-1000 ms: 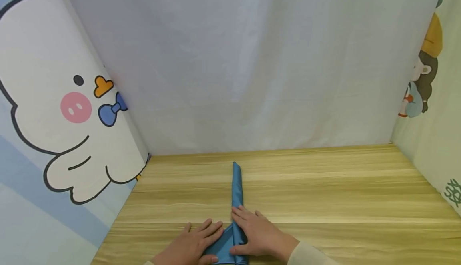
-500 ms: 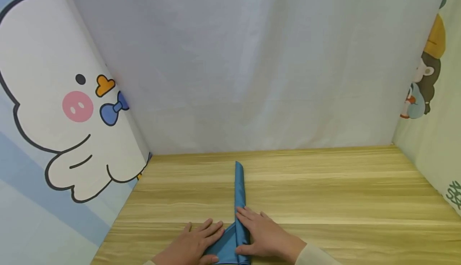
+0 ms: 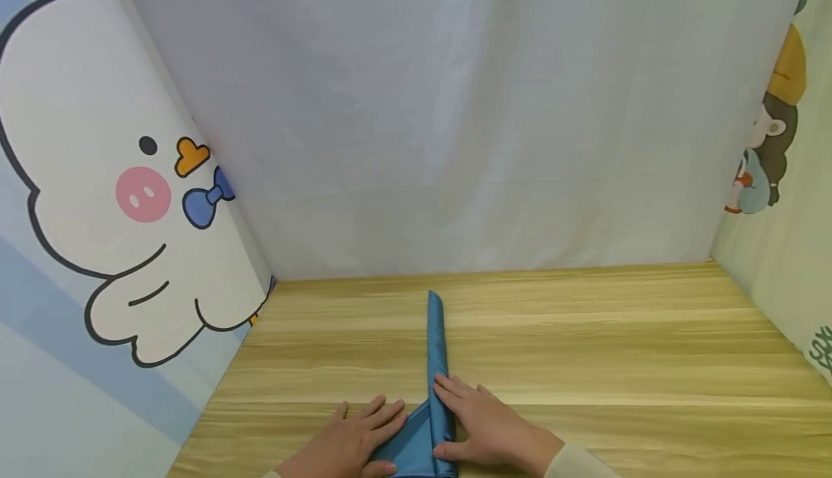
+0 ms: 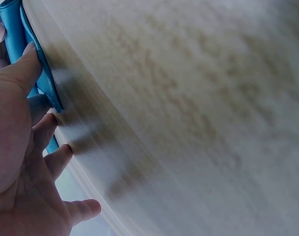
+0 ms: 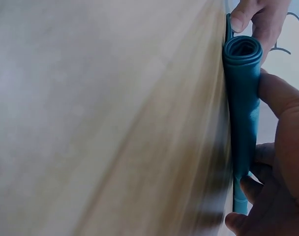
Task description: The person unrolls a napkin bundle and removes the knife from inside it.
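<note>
Head: the blue cloth (image 3: 411,445) lies partly rolled on the desk (image 3: 585,362); the left hand (image 3: 351,442) rests on its flat part, the right hand (image 3: 487,427) on its roll, fingers loosely extended. Left wrist: fingers spread. Right wrist: thumb and fingers touch the roll.

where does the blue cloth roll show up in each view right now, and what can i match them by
Head: the shiny blue cloth roll runs lengthwise from bottom centre.
Left wrist: the roll is in the top-left corner.
Right wrist: it stands right of centre, coiled end near the top.
Shared landmark: the bare left hand, bottom in head, left side in left wrist, top right in right wrist.
</note>
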### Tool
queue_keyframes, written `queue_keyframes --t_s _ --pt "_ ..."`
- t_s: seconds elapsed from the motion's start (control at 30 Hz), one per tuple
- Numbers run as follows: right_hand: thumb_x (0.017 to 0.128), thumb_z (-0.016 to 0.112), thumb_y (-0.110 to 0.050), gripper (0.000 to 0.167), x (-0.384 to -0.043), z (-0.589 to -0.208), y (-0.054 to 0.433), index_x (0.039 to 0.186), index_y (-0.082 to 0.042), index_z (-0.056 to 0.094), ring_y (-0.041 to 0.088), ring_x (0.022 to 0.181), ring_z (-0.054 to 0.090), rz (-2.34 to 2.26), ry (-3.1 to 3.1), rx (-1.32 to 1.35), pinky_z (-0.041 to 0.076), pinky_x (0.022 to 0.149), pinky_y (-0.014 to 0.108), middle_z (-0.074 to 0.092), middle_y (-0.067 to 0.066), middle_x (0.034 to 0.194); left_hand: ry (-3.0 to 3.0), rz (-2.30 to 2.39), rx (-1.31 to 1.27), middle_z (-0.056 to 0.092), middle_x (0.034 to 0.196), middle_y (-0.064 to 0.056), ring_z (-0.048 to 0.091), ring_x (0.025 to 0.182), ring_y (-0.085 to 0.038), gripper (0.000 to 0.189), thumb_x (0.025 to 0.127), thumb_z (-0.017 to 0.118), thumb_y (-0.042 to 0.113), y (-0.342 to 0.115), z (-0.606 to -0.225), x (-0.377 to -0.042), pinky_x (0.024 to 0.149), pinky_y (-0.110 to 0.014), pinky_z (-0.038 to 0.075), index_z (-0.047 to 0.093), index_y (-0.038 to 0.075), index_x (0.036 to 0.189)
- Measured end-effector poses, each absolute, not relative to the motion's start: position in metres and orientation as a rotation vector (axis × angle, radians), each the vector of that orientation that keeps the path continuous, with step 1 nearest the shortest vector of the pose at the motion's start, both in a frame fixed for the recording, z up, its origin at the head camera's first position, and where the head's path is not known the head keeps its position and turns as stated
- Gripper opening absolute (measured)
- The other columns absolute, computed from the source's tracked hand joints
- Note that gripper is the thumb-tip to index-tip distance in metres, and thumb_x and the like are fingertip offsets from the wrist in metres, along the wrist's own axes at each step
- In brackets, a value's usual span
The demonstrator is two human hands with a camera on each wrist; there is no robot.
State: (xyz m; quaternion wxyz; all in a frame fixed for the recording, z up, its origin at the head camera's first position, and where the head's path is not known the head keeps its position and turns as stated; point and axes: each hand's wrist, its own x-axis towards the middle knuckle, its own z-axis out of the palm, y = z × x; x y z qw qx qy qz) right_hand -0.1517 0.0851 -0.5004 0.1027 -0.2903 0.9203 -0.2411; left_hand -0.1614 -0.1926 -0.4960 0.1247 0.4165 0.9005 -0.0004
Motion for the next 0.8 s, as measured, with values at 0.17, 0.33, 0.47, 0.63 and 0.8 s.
queue_keyframes --t_s 0.17,0.33,0.47,0.63,0.8 --pt "0.084 0.056 -0.068 0.091 -0.153 -0.504 0.089 0.151 -0.012 0.033 0.026 0.142 0.026 -0.738 2.706 -0.862 0.03 0.105 0.059 0.025 0.003 0.157 2.622 0.008 1.231 0.027 0.157 0.005 0.029 0.141 -0.027 0.073 0.094 0.031 0.067 -0.193 -0.497 -0.162 0.09 -0.067 0.039 0.027 0.024 0.154" --pt "0.084 0.056 -0.068 0.09 -0.154 -0.506 0.091 0.151 -0.013 0.032 0.027 0.143 0.024 -0.755 2.689 -0.862 0.029 0.105 0.061 0.024 0.002 0.158 2.619 0.019 1.222 0.026 0.157 0.005 0.029 0.141 -0.027 0.074 0.093 0.031 0.068 -0.193 -0.497 -0.162 0.089 -0.067 0.039 0.027 0.025 0.154" --pt "0.084 0.055 -0.068 0.091 -0.153 -0.504 0.091 0.152 -0.013 0.032 0.026 0.143 0.024 -0.749 2.682 -0.866 0.029 0.105 0.06 0.024 0.002 0.158 2.628 0.015 1.22 0.027 0.157 0.005 0.03 0.141 -0.028 0.073 0.093 0.033 0.067 -0.192 -0.495 -0.16 0.09 -0.068 0.038 0.028 0.024 0.153" --pt "0.084 0.056 -0.068 0.091 -0.153 -0.501 0.09 0.152 -0.012 0.032 0.025 0.143 0.025 -0.731 2.684 -0.857 0.029 0.107 0.057 0.024 0.002 0.158 2.657 -0.037 1.215 0.03 0.155 0.004 0.032 0.14 -0.026 0.072 0.094 0.04 0.065 -0.185 -0.489 -0.158 0.092 -0.067 0.038 0.031 0.023 0.152" --pt "0.085 0.056 -0.067 0.09 -0.153 -0.501 0.09 0.151 -0.011 0.032 0.026 0.142 0.026 -0.738 2.679 -0.866 0.03 0.107 0.056 0.023 0.004 0.158 2.667 -0.107 1.191 0.029 0.156 0.004 0.032 0.14 -0.022 0.072 0.095 0.036 0.064 -0.172 -0.485 -0.156 0.094 -0.064 0.039 0.029 0.023 0.153"
